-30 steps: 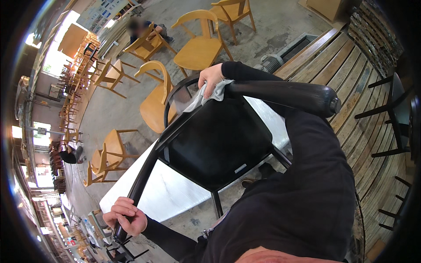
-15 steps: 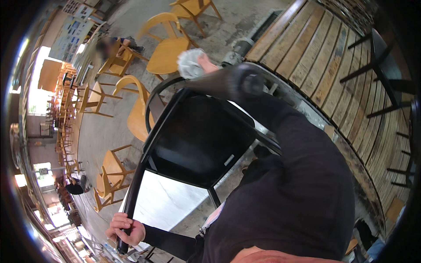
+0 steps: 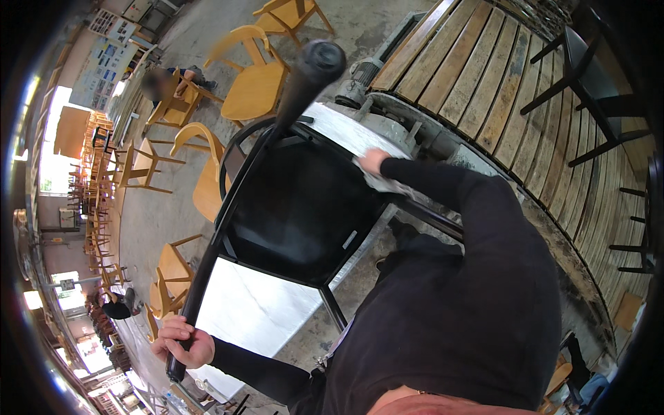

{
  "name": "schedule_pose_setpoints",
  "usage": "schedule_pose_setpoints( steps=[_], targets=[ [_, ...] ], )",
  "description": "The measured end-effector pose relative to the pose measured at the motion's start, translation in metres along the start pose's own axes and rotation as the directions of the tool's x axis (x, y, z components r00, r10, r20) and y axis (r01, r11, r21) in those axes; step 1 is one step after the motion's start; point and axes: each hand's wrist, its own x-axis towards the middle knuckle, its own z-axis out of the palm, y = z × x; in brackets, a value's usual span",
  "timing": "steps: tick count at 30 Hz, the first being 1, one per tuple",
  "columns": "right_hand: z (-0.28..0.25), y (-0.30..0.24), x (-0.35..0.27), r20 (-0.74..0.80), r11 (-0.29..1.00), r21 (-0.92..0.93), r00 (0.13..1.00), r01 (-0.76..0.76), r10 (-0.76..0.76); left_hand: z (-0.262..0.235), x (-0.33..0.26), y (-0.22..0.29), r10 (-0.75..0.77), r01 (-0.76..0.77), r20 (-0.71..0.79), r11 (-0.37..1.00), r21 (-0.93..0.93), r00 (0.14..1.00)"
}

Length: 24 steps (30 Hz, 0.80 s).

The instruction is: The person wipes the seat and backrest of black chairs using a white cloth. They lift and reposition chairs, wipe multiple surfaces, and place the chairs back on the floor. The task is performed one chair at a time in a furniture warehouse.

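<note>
A black chair (image 3: 297, 207) lies tipped over on a white-covered table (image 3: 256, 304), the underside of its seat turned up towards me. My left hand (image 3: 185, 344) is wrapped round the end of one chair leg (image 3: 202, 280) at the lower left. Another leg (image 3: 311, 79) sticks up close to the camera, past the far side of the seat. My right hand (image 3: 374, 160) presses a crumpled white cloth (image 3: 389, 185) to the frame at the seat's right edge, where a further leg (image 3: 432, 220) runs off. The fingers of my right hand are partly hidden.
Light wooden chairs (image 3: 256, 90) stand on the concrete floor beyond and left. A person (image 3: 166, 86) sits among them; another (image 3: 117, 304) is far left. On the right runs a slatted wooden platform (image 3: 477, 83) with black chairs (image 3: 595, 97). A motor (image 3: 363, 72) sits beside the platform's end.
My right hand has come back with the cloth from beyond the chair to the seat's right edge. The chair has shifted slightly left in view, its raised leg now pointing further up.
</note>
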Motion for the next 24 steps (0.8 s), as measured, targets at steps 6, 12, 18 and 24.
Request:
schedule_pose_setpoints(
  steps=[6,12,18,24],
  targets=[
    [-0.088,-0.141,0.066,-0.678,0.419,0.567,0.691,0.709,-0.251,0.003,-0.001,0.003,-0.048,0.049,-0.031,0.999,0.011,0.998],
    [-0.020,-0.068,0.028,-0.718,0.335,0.425,0.538,0.841,-0.441,0.016,0.003,0.011,-0.052,0.050,0.023,0.995,0.084,0.998],
    [0.034,0.103,-0.057,-0.171,0.759,0.428,0.869,0.490,-0.464,0.028,0.003,0.012,-0.072,0.084,-0.090,0.986,0.143,0.993],
    [-0.050,-0.041,-0.014,-0.456,0.601,0.570,0.824,0.560,-0.335,0.034,0.002,0.013,-0.141,0.176,-0.254,0.977,0.124,0.957]
  ],
)
